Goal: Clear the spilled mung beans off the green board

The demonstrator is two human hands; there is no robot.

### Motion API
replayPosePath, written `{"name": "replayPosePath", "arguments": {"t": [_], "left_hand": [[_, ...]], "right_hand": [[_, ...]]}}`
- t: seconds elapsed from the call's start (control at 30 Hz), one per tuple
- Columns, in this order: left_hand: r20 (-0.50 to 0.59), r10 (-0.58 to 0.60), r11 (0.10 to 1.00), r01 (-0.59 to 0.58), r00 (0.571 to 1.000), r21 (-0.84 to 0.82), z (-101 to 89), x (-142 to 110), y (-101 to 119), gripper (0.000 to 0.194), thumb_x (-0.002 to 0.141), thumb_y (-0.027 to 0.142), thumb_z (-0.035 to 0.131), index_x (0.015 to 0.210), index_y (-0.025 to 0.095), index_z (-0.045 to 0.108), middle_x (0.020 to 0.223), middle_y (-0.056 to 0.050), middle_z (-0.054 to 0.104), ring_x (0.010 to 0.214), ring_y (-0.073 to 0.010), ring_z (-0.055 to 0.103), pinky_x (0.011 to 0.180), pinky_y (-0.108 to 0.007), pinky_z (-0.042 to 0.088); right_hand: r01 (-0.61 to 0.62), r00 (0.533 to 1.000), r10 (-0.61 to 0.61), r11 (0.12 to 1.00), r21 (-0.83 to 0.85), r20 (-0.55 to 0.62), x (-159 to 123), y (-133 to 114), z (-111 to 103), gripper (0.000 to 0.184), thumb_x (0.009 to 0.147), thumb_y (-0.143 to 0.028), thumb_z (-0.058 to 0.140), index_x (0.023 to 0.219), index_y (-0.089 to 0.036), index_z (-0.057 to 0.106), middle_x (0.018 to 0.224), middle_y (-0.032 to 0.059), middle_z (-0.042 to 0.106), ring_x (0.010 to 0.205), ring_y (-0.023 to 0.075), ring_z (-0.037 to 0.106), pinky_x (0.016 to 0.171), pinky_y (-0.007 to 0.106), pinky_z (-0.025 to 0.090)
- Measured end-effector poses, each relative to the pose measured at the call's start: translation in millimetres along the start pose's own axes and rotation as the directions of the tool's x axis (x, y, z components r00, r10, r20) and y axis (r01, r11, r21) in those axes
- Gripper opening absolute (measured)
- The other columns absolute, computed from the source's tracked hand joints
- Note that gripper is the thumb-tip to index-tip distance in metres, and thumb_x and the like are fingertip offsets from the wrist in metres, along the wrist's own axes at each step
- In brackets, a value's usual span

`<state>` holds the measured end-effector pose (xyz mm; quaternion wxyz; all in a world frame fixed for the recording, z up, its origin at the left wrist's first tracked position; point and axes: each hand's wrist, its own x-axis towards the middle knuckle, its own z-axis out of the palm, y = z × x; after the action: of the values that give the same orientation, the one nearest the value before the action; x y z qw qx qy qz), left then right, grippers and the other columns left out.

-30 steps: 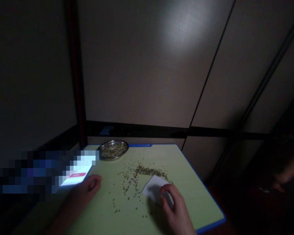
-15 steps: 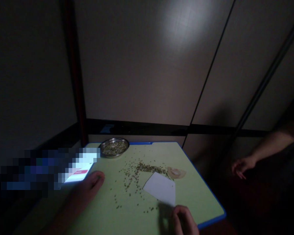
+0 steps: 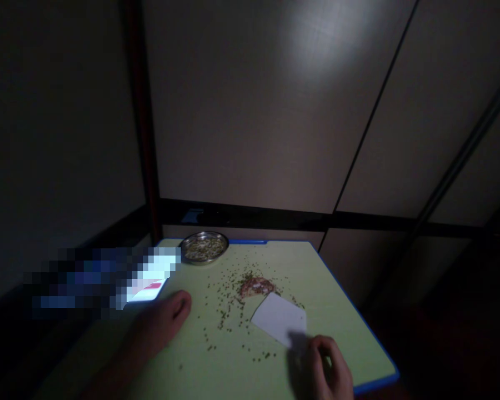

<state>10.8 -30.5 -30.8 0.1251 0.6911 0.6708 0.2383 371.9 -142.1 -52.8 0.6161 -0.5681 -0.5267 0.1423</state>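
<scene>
At the near right of the green table, my right hand (image 3: 330, 366) is curled, thumb and index finger bent together beside the near corner of a white card (image 3: 280, 321). Its shadow falls over that corner; whether anything is between the fingers is hidden. My left hand (image 3: 173, 314) rests at the table's left, loosely closed, with nothing seen in it. Small dark seeds (image 3: 224, 316) lie scattered between the hands, densest beyond the card. Over that dense part shows a reddish-brown, fan-shaped patch (image 3: 257, 286) that I cannot identify.
A round metal dish (image 3: 204, 248) with seeds in it stands at the far left of the table (image 3: 316, 278), which has a blue edge. A bright, partly pixelated screen (image 3: 150, 283) is beyond my left forearm. Dark cabinet panels (image 3: 250, 111) rise behind.
My right hand has shifted slightly right and away from me; the card stays put. The fan-shaped patch has moved left over the seeds. Another person's hand at the right has left view.
</scene>
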Motion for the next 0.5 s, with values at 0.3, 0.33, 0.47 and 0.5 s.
{"name": "replayPosePath", "arguments": {"t": [0.3,0.33,0.47,0.5], "left_hand": [[-0.02,0.022,0.997,-0.02,1.0,0.08,-2.2,-3,6,0.027,0.093,0.038,0.032,0.084,0.025,0.054,0.066,0.003,0.053,0.061,-0.0145,0.051,0.061,-0.027,0.032],[-0.029,0.022,0.997,-0.02,0.999,0.08,-2.3,-3,5,0.027,0.094,0.038,0.032,0.084,0.025,0.053,0.066,0.003,0.053,0.061,-0.0144,0.051,0.061,-0.027,0.033],[-0.073,0.0,0.995,0.007,0.997,0.096,-6.6,2,11,0.027,0.094,0.037,0.031,0.084,0.024,0.052,0.063,0.004,0.047,0.058,-0.0136,0.049,0.059,-0.025,0.031],[-0.083,-0.001,0.995,0.009,0.997,0.099,-8.5,3,14,0.027,0.094,0.036,0.031,0.084,0.024,0.053,0.061,0.004,0.046,0.057,-0.0135,0.049,0.059,-0.025,0.03]], "right_hand": [[0.313,0.897,-0.238,0.937,-0.155,0.373,78,-33,39,0.015,0.092,-0.024,0.052,0.102,-0.021,0.062,0.099,0.0096,0.067,0.095,0.0245,0.061,0.086,0.035,0.048],[0.345,0.866,-0.232,0.918,-0.194,0.442,89,-36,49,0.018,0.089,-0.022,0.055,0.106,-0.021,0.063,0.103,0.0102,0.067,0.1,0.0251,0.061,0.089,0.035,0.047],[0.472,0.703,-0.123,0.817,-0.331,0.7,122,-40,86,0.029,0.08,-0.02,0.064,0.109,-0.021,0.066,0.11,0.0097,0.068,0.107,0.0252,0.059,0.094,0.033,0.044],[0.499,0.66,-0.093,0.796,-0.343,0.745,127,-40,94,0.031,0.079,-0.022,0.066,0.109,-0.021,0.067,0.111,0.0096,0.068,0.107,0.025,0.06,0.093,0.032,0.044]]}}
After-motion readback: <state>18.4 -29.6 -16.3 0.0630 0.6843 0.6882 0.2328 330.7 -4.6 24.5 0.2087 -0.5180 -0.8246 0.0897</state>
